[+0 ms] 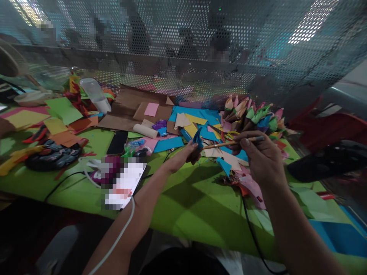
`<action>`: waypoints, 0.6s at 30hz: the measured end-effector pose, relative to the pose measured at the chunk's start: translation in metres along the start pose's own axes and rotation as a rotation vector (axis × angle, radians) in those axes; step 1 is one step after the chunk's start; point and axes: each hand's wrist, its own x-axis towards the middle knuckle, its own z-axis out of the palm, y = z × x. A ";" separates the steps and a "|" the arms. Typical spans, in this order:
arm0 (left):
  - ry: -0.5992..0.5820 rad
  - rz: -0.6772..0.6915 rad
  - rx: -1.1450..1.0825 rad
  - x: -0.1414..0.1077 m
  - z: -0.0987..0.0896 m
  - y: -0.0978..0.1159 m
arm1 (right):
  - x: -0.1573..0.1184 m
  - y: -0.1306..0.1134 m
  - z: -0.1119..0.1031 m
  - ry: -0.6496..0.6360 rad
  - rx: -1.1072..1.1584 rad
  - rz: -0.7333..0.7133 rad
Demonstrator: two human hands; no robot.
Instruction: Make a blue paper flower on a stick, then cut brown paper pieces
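Phones and bottle on our green tabletop (177,214)
We see a lit phone (132,182) near a dark phone (117,143), a clear bottle (95,94) farther back on the left, and a perforated metal screen (172,70) rising behind them.

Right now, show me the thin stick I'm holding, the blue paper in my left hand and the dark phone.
Thin stick (220,145), head view: on its exposed shaft.
Blue paper (197,138), head view: its raised upper part.
Dark phone (117,143), head view: its upward face.
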 end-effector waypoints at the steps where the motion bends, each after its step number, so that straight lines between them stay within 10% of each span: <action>1: 0.007 -0.005 -0.004 0.000 0.000 0.000 | 0.000 -0.001 0.001 -0.003 -0.005 -0.004; 18: -0.079 0.033 0.178 0.003 -0.009 -0.013 | 0.005 0.004 -0.002 -0.067 0.069 0.066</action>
